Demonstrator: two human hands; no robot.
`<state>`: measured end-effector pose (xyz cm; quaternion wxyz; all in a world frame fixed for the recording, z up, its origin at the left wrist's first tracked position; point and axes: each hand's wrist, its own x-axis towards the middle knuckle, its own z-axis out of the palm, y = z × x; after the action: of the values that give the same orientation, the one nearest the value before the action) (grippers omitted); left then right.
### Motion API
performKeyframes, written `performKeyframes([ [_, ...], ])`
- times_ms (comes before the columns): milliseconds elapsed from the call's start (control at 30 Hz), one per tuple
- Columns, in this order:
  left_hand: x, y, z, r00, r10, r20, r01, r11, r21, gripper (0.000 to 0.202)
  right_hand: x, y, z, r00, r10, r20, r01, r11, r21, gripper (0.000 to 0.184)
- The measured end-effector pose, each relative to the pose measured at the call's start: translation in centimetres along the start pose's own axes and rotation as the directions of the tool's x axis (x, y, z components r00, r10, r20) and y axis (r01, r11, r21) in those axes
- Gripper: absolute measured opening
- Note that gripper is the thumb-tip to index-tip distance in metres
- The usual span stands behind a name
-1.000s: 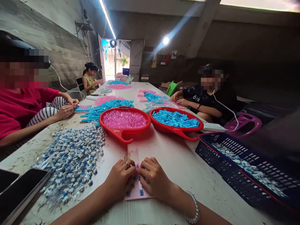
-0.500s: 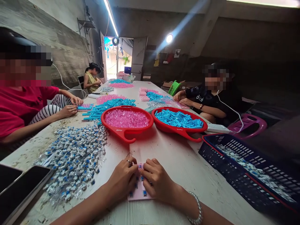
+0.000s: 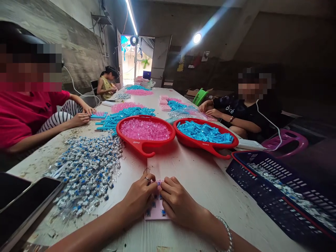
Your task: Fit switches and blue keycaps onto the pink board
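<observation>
White "òké" lettering point(image 3: 230, 108) on a black shirt point(image 3: 244, 113); Coca-Cola script point(image 3: 135, 142) on a red tray point(image 3: 126, 136)

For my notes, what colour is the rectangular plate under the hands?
The rectangular plastic plate is pale pink, head view.

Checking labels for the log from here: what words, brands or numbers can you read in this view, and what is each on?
"Oké" (accent marks unclear), on the black shirt of the person at right.
Small white marks on the rims of the red tray of pink parts and the red tray of blue parts: too small to read.
Papers on the back wall: too blurred to read.
</observation>
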<state>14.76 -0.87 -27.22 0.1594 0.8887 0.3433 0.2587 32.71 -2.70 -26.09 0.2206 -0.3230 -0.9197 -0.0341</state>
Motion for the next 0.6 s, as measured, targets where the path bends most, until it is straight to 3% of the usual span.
performKeyframes([
  [400,0.03,-0.03,-0.03,1.000,-0.014,0.009,0.014,1.000,-0.007,0.026,-0.07,-0.31,0.14,1.000,0.008,0.001,-0.008,1.000,0.029,0.016],
  [600,0.09,-0.15,0.18,1.000,-0.010,-0.018,0.010,1.000,0.017,0.029,-0.10,0.13,0.63,0.995,0.012,-0.097,-0.005,0.997,0.074,0.016],
])
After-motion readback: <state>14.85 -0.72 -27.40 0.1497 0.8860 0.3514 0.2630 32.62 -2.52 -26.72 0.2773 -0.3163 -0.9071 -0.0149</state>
